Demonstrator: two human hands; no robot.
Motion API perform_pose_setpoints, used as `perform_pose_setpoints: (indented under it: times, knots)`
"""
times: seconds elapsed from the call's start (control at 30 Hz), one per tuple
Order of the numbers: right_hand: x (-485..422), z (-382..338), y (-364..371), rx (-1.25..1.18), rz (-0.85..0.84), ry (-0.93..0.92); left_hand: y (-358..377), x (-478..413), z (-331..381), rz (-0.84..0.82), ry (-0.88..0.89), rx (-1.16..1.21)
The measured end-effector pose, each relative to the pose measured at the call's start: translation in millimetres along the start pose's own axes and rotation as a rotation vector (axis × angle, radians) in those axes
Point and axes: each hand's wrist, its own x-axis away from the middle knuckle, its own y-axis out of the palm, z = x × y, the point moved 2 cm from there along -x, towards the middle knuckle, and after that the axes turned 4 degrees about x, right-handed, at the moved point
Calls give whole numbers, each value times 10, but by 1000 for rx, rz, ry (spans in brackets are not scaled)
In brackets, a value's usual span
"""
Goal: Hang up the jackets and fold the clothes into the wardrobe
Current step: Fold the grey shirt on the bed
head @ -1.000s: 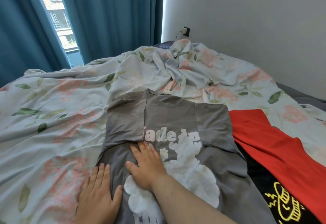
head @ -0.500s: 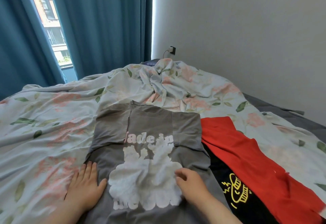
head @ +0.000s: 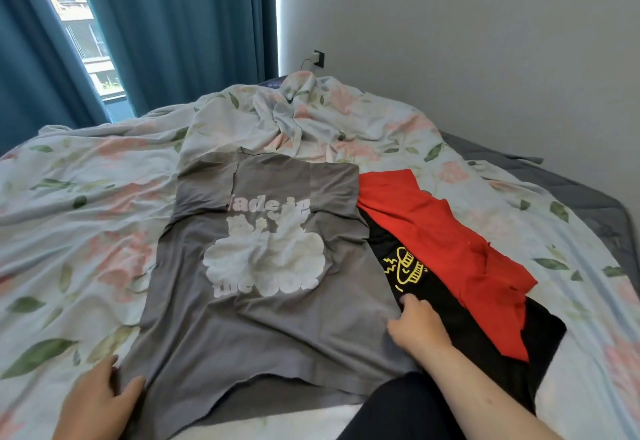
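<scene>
A grey T-shirt [head: 263, 329] is lying flat on the bed [head: 86, 232]. The left hand [head: 93, 401] is gripping its bottom corner; the right hand [head: 415, 327] is pinching its right edge.

Bed [head: 581, 194] with floral duvet [head: 86, 214], grey T-shirt [head: 263, 329]

Matt grey cloth T-shirt [head: 263, 329] on wrinkled floral cloth duvet [head: 86, 218]
</scene>
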Motion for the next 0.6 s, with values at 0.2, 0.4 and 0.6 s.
perform_pose_setpoints:
  times: [0.2,0.4,0.6]
  knots:
    - [260,170,7,160,-355,90,-252,245,-78,-261,-165,195]
    - [288,209,52,96,-339,135,-482,320,110,-76,-84,414]
    - [368,289,29,-109,-280,107,-573,495,211,-111,-138,666]
